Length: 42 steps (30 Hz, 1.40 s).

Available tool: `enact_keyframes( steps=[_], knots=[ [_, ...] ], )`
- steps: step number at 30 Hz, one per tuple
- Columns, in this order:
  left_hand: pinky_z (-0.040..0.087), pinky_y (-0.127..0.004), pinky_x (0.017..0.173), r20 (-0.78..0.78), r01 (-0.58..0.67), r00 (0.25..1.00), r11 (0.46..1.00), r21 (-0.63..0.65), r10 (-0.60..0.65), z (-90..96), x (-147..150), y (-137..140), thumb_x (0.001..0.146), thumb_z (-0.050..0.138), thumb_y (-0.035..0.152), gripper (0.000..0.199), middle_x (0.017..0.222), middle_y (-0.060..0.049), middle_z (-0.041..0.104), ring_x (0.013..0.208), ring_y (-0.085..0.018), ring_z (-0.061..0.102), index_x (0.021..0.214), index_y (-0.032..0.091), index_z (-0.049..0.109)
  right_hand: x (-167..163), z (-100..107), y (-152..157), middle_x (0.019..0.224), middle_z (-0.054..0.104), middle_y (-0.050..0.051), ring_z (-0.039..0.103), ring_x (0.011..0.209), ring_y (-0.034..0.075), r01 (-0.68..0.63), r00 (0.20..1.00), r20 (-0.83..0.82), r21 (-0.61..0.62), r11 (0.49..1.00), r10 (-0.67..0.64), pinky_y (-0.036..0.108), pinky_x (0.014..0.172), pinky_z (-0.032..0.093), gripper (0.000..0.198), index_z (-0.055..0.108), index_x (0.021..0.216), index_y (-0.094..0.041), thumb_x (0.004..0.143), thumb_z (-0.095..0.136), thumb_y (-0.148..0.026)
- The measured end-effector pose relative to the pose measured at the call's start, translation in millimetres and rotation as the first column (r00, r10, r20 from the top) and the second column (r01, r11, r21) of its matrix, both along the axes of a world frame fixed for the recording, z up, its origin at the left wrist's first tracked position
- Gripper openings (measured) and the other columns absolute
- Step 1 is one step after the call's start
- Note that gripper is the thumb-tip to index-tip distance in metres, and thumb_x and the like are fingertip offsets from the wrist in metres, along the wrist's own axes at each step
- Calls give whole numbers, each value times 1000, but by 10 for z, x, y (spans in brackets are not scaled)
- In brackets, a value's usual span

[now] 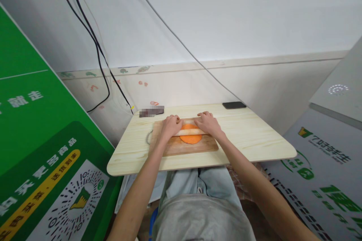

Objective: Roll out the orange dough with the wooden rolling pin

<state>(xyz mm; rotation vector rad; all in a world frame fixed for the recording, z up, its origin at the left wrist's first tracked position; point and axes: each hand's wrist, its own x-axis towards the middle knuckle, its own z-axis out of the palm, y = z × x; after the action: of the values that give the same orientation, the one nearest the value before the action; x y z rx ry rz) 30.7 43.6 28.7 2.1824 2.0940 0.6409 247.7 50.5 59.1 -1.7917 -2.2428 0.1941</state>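
Observation:
A wooden rolling pin lies across a flat orange round of dough. The dough rests on a wooden cutting board with a metal loop handle at its left side. My left hand is closed over the pin's left end, fingers bent forward. At the other end, my right hand bears on the pin, its fingers curving over the far side. Both palms hide the ends of the pin. Part of the dough shows in front of the pin and part behind it.
The board sits on a pale wood-look table against the wall. A black phone lies at the back right; a dark, partly blurred-out object lies at the back left. Cables hang down the wall. Large printed panels flank both sides.

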Motion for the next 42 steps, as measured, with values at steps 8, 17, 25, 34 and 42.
enact_keyframes(
  steps=[8,17,25,34,42],
  knots=[
    [52,-40,104,-37,-3,999,999,-49,1,45,-3,24,109,48,44,39,126,-14,79,120,-30,72,114,20,78,-23,6,23,155,59,20,53,144,36,18,1000,-4,32,999,-18,47,113,49,52,63,151,-18,108,53,-46],
    [42,-48,123,-92,69,993,996,-47,-73,-2,56,-203,112,39,49,52,152,-17,66,147,-32,54,146,20,65,16,-91,-198,156,62,17,53,145,34,7,998,62,162,987,-18,47,117,45,51,64,152,-20,111,44,-44],
    [36,-57,128,-164,45,985,999,-3,-45,11,189,-607,115,28,47,58,164,-13,57,159,-36,42,165,24,48,10,-172,-522,160,62,15,49,150,31,5,994,107,265,964,-35,42,123,38,60,46,167,-18,110,43,-33],
    [39,-52,124,-170,62,984,998,20,-58,0,205,-637,115,33,48,51,155,-13,63,146,-33,52,153,28,61,22,-206,-665,163,60,15,49,151,31,5,996,84,240,971,-26,42,123,37,57,50,164,-17,110,37,-29],
    [41,-52,120,-114,42,993,999,10,-41,5,202,-566,114,37,46,49,149,-14,67,139,-34,57,151,28,62,9,-149,-576,164,58,15,49,150,31,-2,996,84,186,983,-14,42,123,38,55,54,161,-18,110,39,-30]
  ],
)
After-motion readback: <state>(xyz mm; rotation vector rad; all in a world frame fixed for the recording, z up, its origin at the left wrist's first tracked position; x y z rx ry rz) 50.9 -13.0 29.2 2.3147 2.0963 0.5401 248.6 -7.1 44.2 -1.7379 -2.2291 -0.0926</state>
